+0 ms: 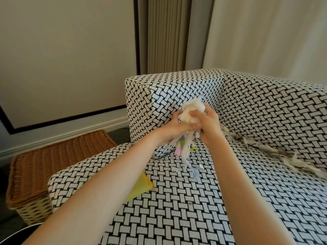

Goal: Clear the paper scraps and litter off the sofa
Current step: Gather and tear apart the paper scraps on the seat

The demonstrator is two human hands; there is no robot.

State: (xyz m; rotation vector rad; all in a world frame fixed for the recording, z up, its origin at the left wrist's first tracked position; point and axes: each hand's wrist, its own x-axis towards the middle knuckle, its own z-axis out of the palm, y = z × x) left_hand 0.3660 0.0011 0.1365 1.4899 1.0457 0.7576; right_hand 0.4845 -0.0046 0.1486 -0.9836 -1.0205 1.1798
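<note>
Paper scraps are bunched into a white wad that I grip between both hands above the sofa seat, near its armrest corner. My left hand curls around the wad from the left and my right hand closes on it from the right, with pale and coloured strips dangling below my fingers. More loose shreds lie along the crease where seat meets backrest. A few small bits sit on the seat under my hands. A yellow sheet lies partly under my left forearm. A wicker basket stands on the floor beside the sofa.
</note>
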